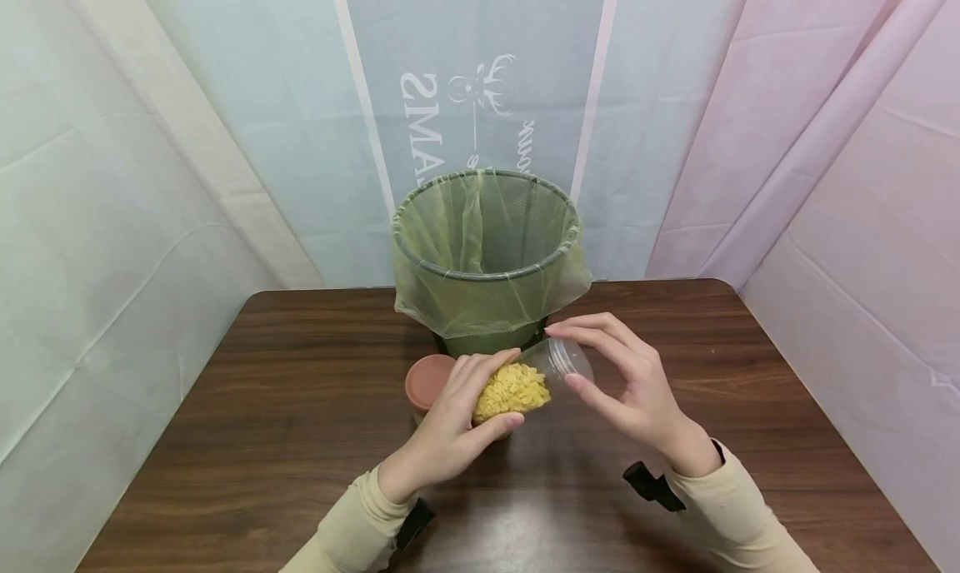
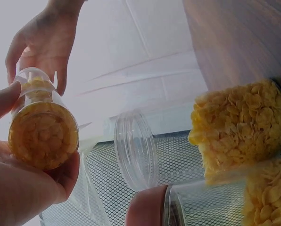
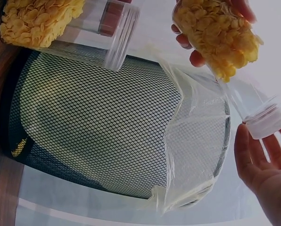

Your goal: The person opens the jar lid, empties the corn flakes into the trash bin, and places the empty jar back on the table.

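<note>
My left hand (image 1: 457, 415) grips a clear jar (image 2: 44, 134) partly filled with yellow flakes (image 1: 513, 390). The jar is tilted on its side above the table, its clear lid end (image 1: 572, 361) pointing right. My right hand (image 1: 637, 381) holds that end between thumb and fingertips; the right wrist view has the right hand (image 3: 268, 165) around the clear lid (image 3: 268, 117). Just beyond my left hand stands a jar with a reddish-pink lid (image 1: 429, 379). Beside it is another flake jar (image 2: 242, 122) with a clear top (image 2: 136, 150), mostly hidden by my left hand in the head view.
A dark mesh bin (image 3: 93, 122), lined with a pale green bag (image 1: 487, 294), stands behind the jars at the table's far edge. The brown wooden table (image 1: 300, 440) has fabric curtains (image 1: 262, 98) around its back and sides.
</note>
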Motion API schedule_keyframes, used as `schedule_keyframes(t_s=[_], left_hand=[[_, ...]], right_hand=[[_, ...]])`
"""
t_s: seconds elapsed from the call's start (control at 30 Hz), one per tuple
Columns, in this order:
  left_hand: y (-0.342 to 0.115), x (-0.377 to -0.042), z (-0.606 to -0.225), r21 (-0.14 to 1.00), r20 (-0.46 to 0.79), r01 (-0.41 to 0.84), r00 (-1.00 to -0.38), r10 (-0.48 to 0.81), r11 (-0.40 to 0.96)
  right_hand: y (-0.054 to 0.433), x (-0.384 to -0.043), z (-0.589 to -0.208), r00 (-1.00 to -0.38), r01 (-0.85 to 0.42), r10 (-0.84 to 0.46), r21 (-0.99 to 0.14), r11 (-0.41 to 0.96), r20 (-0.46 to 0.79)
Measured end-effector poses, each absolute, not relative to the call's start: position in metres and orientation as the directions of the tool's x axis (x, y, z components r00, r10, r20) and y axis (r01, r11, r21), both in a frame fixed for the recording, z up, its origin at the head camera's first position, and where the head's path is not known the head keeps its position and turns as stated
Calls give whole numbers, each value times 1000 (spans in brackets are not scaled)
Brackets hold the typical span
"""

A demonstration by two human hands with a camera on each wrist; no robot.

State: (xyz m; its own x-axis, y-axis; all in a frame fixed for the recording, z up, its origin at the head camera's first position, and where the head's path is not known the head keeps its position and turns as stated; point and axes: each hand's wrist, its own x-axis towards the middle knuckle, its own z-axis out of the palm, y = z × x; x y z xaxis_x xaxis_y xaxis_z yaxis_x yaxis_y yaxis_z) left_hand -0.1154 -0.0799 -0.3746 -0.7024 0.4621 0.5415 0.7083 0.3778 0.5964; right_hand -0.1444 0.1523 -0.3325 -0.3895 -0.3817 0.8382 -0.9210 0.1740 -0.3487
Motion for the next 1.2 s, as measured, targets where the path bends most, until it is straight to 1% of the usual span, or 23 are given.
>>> schedule_keyframes(t_s=[0.17,0.37,0.47,0.57,0.63,0.7,0.83,0.9,1.0,1.1,1.2], left_hand=[[-80,-114,-373,632,520,690,-715,467,353],[-79,-113,-374,644,510,683,-719,472,345],[-80,-114,-374,649,507,679,-723,470,344],[-80,-115,-374,651,507,677,-724,467,343],[-81,-116,-375,647,511,680,-723,466,345],[-80,-116,-375,639,517,685,-719,465,348],[-79,-117,-375,617,536,702,-706,463,355],[-78,-117,-375,606,547,710,-699,461,358],[-78,-117,-374,594,558,717,-693,456,364],[-77,-117,-373,585,565,720,-693,448,375],[-77,-117,-373,578,569,718,-695,439,388]], right_hand=[[150,-141,-327,-343,-939,-389,-327,107,855],[147,-135,-319,-311,-945,-393,-327,27,865],[146,-133,-316,-313,-938,-393,-345,-13,865],[145,-132,-317,-335,-928,-375,-372,-27,864],[146,-133,-320,-367,-919,-355,-394,-4,860],[147,-135,-324,-415,-903,-331,-427,39,847],[151,-136,-331,-555,-832,-280,-527,174,783],[153,-135,-333,-629,-777,-258,-582,241,733],[154,-131,-333,-721,-691,-241,-643,331,650],[153,-128,-333,-780,-623,-241,-685,378,577],[153,-125,-334,-819,-572,-230,-722,388,525]])
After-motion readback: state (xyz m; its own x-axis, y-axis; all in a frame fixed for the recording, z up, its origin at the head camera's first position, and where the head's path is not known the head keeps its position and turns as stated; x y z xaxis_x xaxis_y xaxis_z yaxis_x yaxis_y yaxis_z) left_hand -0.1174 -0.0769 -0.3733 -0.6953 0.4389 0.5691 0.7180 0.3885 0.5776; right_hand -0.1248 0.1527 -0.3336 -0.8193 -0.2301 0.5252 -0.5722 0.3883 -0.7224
